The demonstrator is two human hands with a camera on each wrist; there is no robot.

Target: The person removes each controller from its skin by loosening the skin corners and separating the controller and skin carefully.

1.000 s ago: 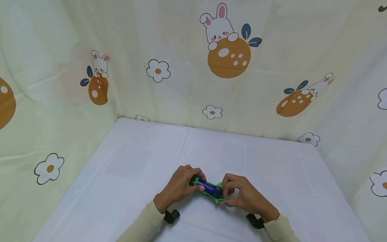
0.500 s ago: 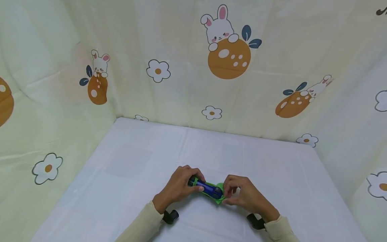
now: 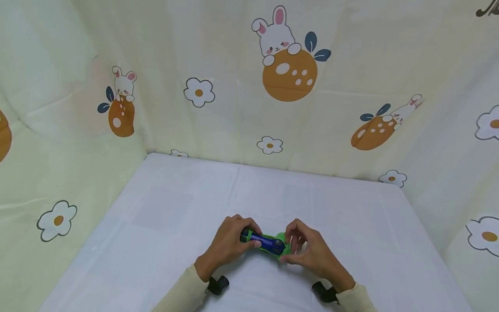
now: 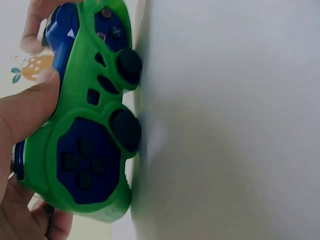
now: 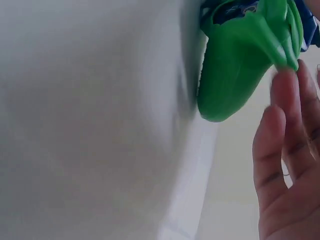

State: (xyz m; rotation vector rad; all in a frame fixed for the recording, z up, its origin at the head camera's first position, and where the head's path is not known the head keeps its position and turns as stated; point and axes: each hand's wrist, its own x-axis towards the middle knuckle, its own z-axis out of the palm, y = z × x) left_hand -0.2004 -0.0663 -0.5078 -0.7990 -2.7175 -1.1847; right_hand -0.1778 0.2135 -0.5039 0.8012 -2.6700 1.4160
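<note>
A blue game controller [image 3: 267,244] with dark thumbsticks is held on its edge at the table, partly wrapped in a green rubbery cover [image 4: 75,97]. My left hand [image 3: 229,241] grips one end, thumb along the near side and fingers behind. At the other end, my right hand [image 3: 313,253] pinches the cover's edge between thumb and fingertips. In the right wrist view, the green grip end [image 5: 227,75] looks stretched and loose, with blue showing at its opening. In the left wrist view, the cover lies around the direction pad and both sticks.
A white cloth-covered table [image 3: 175,203] lies under both hands. Pale curtains [image 3: 230,56] printed with rabbits, oranges and flowers stand at the back and sides. Black camera mounts [image 3: 218,286] sit at both wrists.
My right fingers have shifted along the cover's edge, the index finger rising and the thumb moving slightly left. The left hand keeps its grip. The head view has turned slightly.
</note>
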